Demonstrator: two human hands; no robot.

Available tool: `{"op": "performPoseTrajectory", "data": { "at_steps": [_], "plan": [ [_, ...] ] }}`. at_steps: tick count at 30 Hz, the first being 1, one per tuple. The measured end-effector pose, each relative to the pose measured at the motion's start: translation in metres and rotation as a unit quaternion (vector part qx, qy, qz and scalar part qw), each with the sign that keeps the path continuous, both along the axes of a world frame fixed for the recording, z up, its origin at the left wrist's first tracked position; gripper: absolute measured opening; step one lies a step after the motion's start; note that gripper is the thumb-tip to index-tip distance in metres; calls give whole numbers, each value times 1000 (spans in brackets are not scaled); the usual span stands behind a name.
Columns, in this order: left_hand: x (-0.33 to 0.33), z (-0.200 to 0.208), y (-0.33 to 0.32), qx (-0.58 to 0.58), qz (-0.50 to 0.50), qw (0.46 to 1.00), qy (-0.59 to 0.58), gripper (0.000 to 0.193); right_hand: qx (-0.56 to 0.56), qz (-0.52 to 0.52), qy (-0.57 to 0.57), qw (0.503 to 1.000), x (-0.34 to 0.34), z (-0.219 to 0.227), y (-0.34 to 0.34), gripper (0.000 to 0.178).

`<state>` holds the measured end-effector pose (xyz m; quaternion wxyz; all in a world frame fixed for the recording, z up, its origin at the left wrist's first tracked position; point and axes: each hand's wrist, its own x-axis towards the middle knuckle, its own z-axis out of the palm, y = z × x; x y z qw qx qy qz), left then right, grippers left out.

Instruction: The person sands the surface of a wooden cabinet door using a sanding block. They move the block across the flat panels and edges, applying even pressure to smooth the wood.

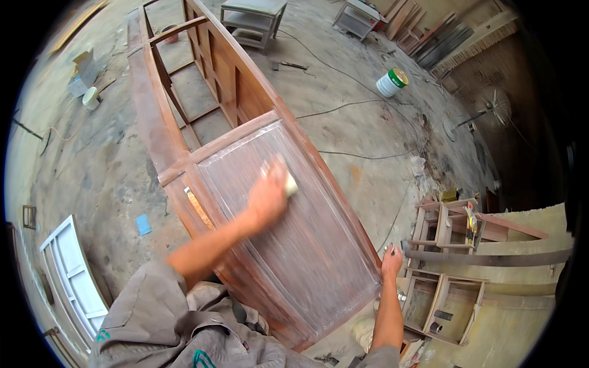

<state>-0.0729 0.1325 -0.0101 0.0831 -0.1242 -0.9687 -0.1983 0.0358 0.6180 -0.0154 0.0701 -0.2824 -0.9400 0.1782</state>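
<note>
A long reddish-brown wooden door [307,245] lies in front of me, its solid panel near and an open framed section beyond. Whitish streaks cover the panel. My left hand [269,191], blurred by motion, is closed around a pale yellow block [291,184] against the upper part of this panel. Along the door's left stile is a narrow slot [199,207] with light wood showing. My right hand [391,264] is beside the right edge near the panel's lower corner, its fingers curled. A small dark bit shows at its fingertips, too small to name.
Cables [350,104] run over the concrete floor to the right, near a white-and-green bucket [392,82]. A grey stand [253,21] is at the far end. Wooden frames [445,294] lie at right, and a white panelled piece [75,273] at left. A pedestal fan [492,107] stands far right.
</note>
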Motion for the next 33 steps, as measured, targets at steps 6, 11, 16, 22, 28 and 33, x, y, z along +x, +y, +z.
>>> {"op": "performPoseTrajectory", "data": {
  "at_steps": [6, 11, 16, 22, 28, 33],
  "plan": [
    [-25, 1, -57, 129, 50, 985, -107, 60, -15, 9, 17, 1000, 3, -4, 5, 35],
    [34, 2, -7, 67, 31, 997, 8, 65, -3, 24, 47, 999, 6, 2, -4, 34],
    [-21, 13, -64, 59, 47, 997, -14, 64, -21, 20, 28, 999, 6, 2, -1, 34],
    [21, 3, -23, 94, 15, 995, 0, 59, 13, 20, 30, 999, 9, 3, 1, 35],
    [13, 11, -35, 55, 68, 996, -9, 58, 6, 26, 42, 999, 5, 0, 1, 36],
    [-3, 14, -71, 88, 106, 989, -52, 55, -16, 24, 41, 999, 2, -4, 4, 35]
  ]
}}
